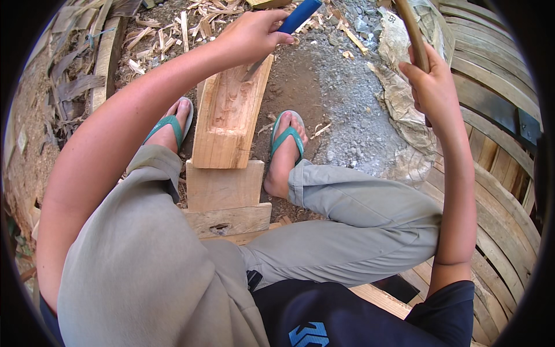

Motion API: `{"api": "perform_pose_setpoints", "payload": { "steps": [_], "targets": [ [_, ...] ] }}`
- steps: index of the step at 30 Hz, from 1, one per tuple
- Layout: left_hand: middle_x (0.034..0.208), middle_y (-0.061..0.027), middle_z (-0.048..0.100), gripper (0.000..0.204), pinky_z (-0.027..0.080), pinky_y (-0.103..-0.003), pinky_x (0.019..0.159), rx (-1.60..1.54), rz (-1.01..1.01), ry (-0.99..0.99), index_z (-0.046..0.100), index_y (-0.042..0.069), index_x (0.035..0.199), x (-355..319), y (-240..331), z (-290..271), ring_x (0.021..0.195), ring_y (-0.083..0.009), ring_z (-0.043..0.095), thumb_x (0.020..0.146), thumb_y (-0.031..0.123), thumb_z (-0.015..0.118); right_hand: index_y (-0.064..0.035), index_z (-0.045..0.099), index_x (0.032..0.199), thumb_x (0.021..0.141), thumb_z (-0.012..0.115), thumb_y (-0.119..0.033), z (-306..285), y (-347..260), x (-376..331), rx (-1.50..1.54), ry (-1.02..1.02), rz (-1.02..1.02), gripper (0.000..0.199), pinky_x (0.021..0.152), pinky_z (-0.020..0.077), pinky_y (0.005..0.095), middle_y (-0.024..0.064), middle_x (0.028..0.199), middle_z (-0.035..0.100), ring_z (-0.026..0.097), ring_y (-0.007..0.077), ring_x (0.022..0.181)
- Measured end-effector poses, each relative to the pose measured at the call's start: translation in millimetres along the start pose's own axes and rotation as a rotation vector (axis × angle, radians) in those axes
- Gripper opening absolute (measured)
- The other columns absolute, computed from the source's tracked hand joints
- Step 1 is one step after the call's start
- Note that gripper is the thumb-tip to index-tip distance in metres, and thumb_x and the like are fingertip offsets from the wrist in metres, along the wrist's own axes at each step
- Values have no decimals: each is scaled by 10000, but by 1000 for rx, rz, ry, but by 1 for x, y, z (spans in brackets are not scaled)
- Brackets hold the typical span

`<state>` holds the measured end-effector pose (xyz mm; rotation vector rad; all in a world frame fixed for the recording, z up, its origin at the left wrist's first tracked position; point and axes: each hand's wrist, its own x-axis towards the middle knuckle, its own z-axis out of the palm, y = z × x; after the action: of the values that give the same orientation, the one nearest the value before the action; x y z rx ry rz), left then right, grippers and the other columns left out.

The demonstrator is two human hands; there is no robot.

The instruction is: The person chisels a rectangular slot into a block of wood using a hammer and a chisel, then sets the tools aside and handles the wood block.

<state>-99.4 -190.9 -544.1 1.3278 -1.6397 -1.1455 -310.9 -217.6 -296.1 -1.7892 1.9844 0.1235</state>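
Note:
My left hand (252,36) is closed around the blue handle of a chisel (300,15). The chisel leans, its steel blade reaching down into a hollow cut in a pale wooden block (221,151). Small curled shavings lie inside that hollow, near the blade. Off to the right, my right hand (432,84) is raised and wrapped around a brown wooden handle (413,32). The handle's upper end runs out of the picture, so whatever it carries is hidden. The block lies between my feet, its near end on a flat board (224,186).
A second board piece (231,220) with a dark knot lies nearer me. Wood chips (165,37) litter the ground at the far left, beside a long plank (108,63). Grey gravel (352,115) and a crumpled sack (399,110) are to the right, before stacked slats (491,75).

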Motion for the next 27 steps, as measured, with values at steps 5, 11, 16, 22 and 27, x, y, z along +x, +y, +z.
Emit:
{"api": "perform_pose_setpoints", "payload": {
  "steps": [5,11,16,22,27],
  "targets": [
    [938,-147,739,491,525,-400,760,44,-27,-7,640,49,1310,5,0,3,836,-258,689,936,350,742,-46,539,1017,928,637,-103,16,21,1,-75,-118,-111,144,492,372,302,-11,728,488,464,94,562],
    [986,-171,752,501,546,-429,792,91,-54,5,658,79,1302,5,-6,1,891,-317,742,921,394,746,-36,562,996,918,642,-118,3,12,10,-39,2,-88,138,599,406,329,24,738,512,487,128,635],
    [960,-156,760,571,522,-345,722,51,-23,-3,566,-16,1390,5,-6,4,801,-158,678,955,307,746,-27,552,1008,926,600,-91,21,16,7,-200,-171,-135,115,591,430,354,38,728,504,509,157,624],
    [1046,-193,762,609,552,-355,796,58,-34,-16,548,-19,1415,2,1,-1,887,-199,725,953,324,747,-29,551,975,923,596,-93,11,6,9,-84,-39,-81,94,614,432,355,39,731,518,518,156,649],
    [1046,-189,760,607,551,-356,819,51,-62,-32,544,-9,1425,4,-1,-2,908,-206,728,956,319,744,-25,555,975,909,590,-90,15,5,8,-269,-274,-47,100,611,453,373,48,737,547,529,155,640]
  ]
}}
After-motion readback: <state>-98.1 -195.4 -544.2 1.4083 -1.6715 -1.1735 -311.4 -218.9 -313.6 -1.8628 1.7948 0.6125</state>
